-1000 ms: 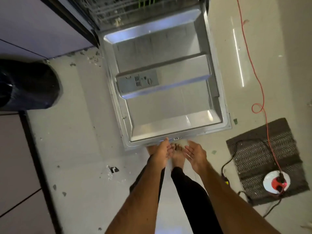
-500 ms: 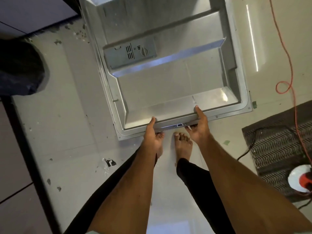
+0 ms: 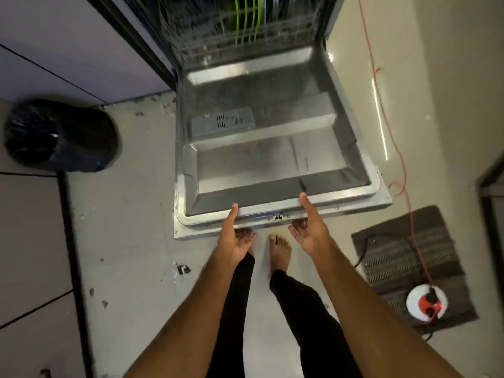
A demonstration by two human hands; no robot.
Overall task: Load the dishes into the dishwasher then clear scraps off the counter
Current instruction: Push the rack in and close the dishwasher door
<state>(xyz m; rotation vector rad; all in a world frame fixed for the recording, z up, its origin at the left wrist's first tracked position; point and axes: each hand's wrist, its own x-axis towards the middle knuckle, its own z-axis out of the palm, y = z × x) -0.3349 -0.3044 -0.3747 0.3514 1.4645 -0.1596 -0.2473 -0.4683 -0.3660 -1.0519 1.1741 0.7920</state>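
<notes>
Gripping dishwasher door (image 3: 272, 165) at near lip w/ L hand (image 3: 236, 238) and R hand (image 3: 311, 230), thumbs on top, fingers curling beneath; hinge is lying toward frame top.

Gripped the front edge of the lowered dishwasher door (image 3: 272, 165) with left hand (image 3: 235, 241) and right hand (image 3: 312, 233), thumbs on top, fingers seemingly curled underneath. Showed a blurred rack (image 3: 245, 34) beyond both hands.
</notes>
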